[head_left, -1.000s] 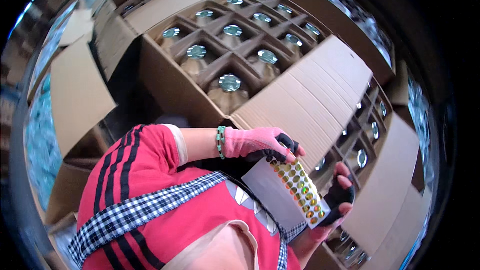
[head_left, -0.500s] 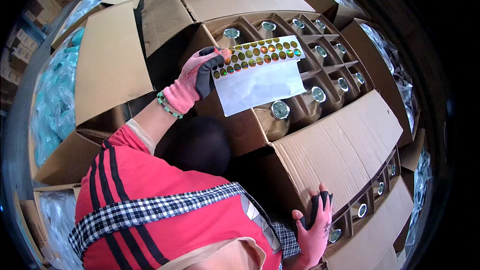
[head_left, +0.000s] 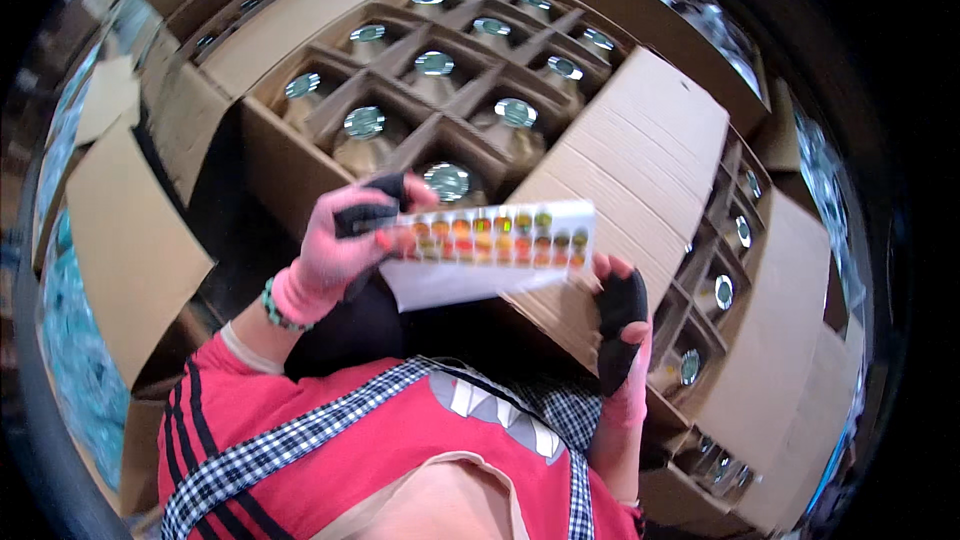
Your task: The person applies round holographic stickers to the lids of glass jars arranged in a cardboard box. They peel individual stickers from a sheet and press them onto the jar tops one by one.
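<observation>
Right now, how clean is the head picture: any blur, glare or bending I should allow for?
Head view: fisheye bends the carton edges toward a black rim; the jar lids glare pale and washed out; the sticker sheet is slightly smeared, its dots soft; the left hand and right hand are fairly sharp; the far right boxes sit in dim shadow.

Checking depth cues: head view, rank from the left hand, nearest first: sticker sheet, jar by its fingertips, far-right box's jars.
1. Sticker sheet: held in the left hand.
2. Jar: just past the fingertips, front compartment.
3. Far-right box's jars: far right, beyond the right hand.
</observation>
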Demonstrator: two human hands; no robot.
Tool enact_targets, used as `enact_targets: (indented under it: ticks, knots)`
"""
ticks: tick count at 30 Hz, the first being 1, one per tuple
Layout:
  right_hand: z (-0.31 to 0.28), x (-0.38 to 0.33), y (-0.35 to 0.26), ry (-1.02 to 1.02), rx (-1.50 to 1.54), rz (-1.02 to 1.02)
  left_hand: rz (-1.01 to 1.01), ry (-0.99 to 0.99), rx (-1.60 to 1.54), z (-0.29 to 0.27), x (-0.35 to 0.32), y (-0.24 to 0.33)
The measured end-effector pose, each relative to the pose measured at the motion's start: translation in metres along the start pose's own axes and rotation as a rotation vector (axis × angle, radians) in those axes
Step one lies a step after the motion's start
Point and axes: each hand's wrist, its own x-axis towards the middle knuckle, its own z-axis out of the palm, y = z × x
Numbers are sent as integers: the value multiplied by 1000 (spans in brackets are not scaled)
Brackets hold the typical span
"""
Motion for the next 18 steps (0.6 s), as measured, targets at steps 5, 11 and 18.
enact_targets:
  ticks: [5, 11, 18]
  knots:
    - [6, 0, 7, -64, 275, 11, -202, -207, 263, 29, 0, -3]
    - [2, 2, 32, 178, 89, 99, -142, -181, 448, 46, 11, -12]
    - [9, 3, 15, 145, 345, 50, -116, -259, 703, 58, 20, -5]
